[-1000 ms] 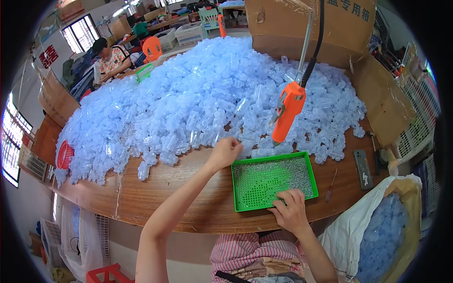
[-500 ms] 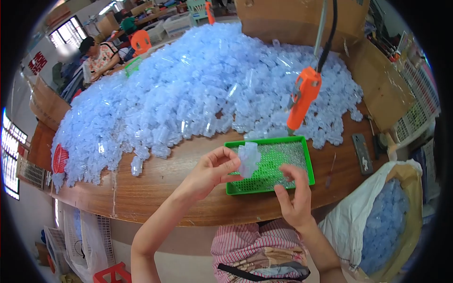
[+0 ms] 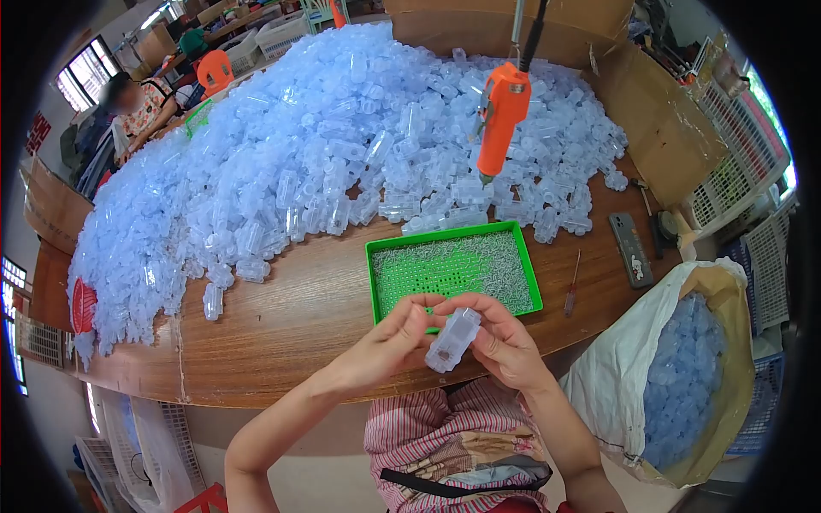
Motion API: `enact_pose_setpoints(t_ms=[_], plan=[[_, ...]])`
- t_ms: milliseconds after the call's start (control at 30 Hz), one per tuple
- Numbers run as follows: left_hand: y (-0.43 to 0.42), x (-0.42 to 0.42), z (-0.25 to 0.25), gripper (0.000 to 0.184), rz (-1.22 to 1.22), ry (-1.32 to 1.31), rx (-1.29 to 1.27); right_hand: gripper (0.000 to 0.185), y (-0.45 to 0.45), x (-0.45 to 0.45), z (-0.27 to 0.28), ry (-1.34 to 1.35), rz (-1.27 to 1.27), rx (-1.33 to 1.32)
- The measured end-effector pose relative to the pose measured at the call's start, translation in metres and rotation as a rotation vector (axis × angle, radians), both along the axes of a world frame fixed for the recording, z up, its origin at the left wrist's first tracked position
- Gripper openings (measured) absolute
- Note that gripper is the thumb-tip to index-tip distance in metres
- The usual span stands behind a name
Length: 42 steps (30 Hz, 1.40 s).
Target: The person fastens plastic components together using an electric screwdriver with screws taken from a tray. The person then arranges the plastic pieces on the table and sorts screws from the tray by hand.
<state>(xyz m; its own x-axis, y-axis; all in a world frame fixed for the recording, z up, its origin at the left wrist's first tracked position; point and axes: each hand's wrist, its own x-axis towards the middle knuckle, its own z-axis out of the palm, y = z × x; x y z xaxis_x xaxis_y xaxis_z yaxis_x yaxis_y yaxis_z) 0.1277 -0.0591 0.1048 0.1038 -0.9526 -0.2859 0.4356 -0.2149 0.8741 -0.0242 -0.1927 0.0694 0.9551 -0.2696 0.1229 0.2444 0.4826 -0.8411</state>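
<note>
My right hand [image 3: 508, 346] grips a clear, boxy plastic housing [image 3: 453, 340] between thumb and fingers, tilted, just in front of the green tray. Close against its left side is my left hand [image 3: 398, 342], thumb and fingers pinched together; whatever lies between those fingertips is hidden. Behind both hands lies the green perforated tray [image 3: 369, 278], holding many small silvery screws [image 3: 505, 265]. An orange electric screwdriver [image 3: 503, 115] hangs tip down above the tray's far side.
A huge heap of clear plastic housings [image 3: 282, 145] covers the back of the wooden table [image 3: 282, 342]. To the right lie a thin red-handled screwdriver [image 3: 571, 291] and a phone [image 3: 630, 250]. A white sack [image 3: 611, 389] of bluish parts stands at lower right. Another person [image 3: 141, 107] sits at far left.
The housing has come nearer to me and is now in my right hand, which was open before. My left hand has moved down beside it. The view has shifted.
</note>
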Motion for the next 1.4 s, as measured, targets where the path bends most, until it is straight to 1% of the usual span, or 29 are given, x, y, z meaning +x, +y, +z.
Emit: enact_pose_setpoints(t_ms=[67, 167, 267, 367, 467, 567, 600, 700, 800, 900, 967, 1000, 1067, 1100, 1133, 1167, 1200, 1267, 1367, 1400], plan=[[0.001, 0.001, -0.004, 0.058, -0.058, 0.318, 0.097, 0.040, -0.001, -0.003, -0.004, 0.010, 0.050, 0.071], [0.002, -0.004, 0.005, 0.057, -0.099, 0.268, 0.077, 0.038, -0.002, -0.006, -0.013, 0.004, 0.051, 0.046], [0.006, -0.009, -0.009, 0.064, -0.030, 0.159, -0.027, 0.037, -0.004, -0.001, -0.007, 0.063, -0.236, -0.656], [0.008, -0.013, -0.013, 0.070, 0.103, -0.046, -0.030, 0.035, 0.009, -0.007, -0.004, 0.249, -0.422, -0.466], [0.010, -0.023, -0.007, 0.070, 0.250, -0.020, -0.074, 0.037, 0.023, -0.016, 0.006, 0.254, -0.323, -0.264], [0.013, -0.024, -0.018, 0.063, 0.233, -0.052, -0.091, 0.042, 0.030, -0.018, 0.017, 0.376, -0.271, -0.565], [0.014, -0.026, -0.018, 0.061, 0.251, -0.020, -0.067, 0.039, 0.031, -0.017, 0.016, 0.401, -0.300, -0.543], [0.016, -0.033, -0.020, 0.055, 0.298, 0.057, 0.005, 0.028, 0.024, -0.018, 0.012, 0.382, -0.301, -0.631], [0.023, -0.043, -0.033, 0.045, 0.306, 0.136, 0.070, 0.018, 0.017, -0.021, 0.015, 0.349, -0.260, -0.671], [0.027, -0.052, -0.049, 0.038, 0.292, 0.290, 0.091, 0.019, 0.010, -0.021, 0.008, 0.286, -0.276, -0.893], [0.026, -0.060, -0.054, 0.035, 0.324, 0.390, 0.073, 0.020, 0.000, -0.022, 0.008, 0.256, -0.224, -1.006], [0.024, -0.064, -0.057, 0.035, 0.351, 0.388, 0.075, 0.021, -0.004, -0.019, 0.009, 0.242, -0.196, -1.061], [0.020, -0.073, -0.070, 0.033, 0.398, 0.345, 0.027, 0.024, -0.011, -0.006, 0.028, 0.288, -0.387, -1.029], [0.018, -0.077, -0.078, 0.032, 0.424, 0.324, 0.002, 0.029, -0.025, 0.002, 0.031, 0.228, -0.539, -1.104], [0.014, -0.080, -0.088, 0.031, 0.471, 0.270, -0.020, 0.040, -0.043, 0.013, 0.025, 0.185, -0.670, -1.044], [0.012, -0.082, -0.095, 0.031, 0.485, 0.233, -0.047, 0.052, -0.056, 0.023, 0.033, 0.219, -0.749, -0.896], [0.010, -0.082, -0.100, 0.031, 0.498, 0.196, -0.074, 0.063, -0.072, 0.038, 0.043, 0.115, -0.820, -0.958], [0.005, -0.082, -0.102, 0.032, 0.518, 0.142, -0.111, 0.065, -0.095, 0.061, 0.064, 0.033, -0.771, -0.850], [0.000, -0.086, -0.101, 0.033, 0.561, 0.183, -0.098, 0.061, -0.120, 0.082, 0.079, -0.017, -0.399, -0.551], [-0.002, -0.087, -0.101, 0.033, 0.573, 0.185, -0.094, 0.055, -0.120, 0.087, 0.084, 0.032, -0.417, -0.532]])
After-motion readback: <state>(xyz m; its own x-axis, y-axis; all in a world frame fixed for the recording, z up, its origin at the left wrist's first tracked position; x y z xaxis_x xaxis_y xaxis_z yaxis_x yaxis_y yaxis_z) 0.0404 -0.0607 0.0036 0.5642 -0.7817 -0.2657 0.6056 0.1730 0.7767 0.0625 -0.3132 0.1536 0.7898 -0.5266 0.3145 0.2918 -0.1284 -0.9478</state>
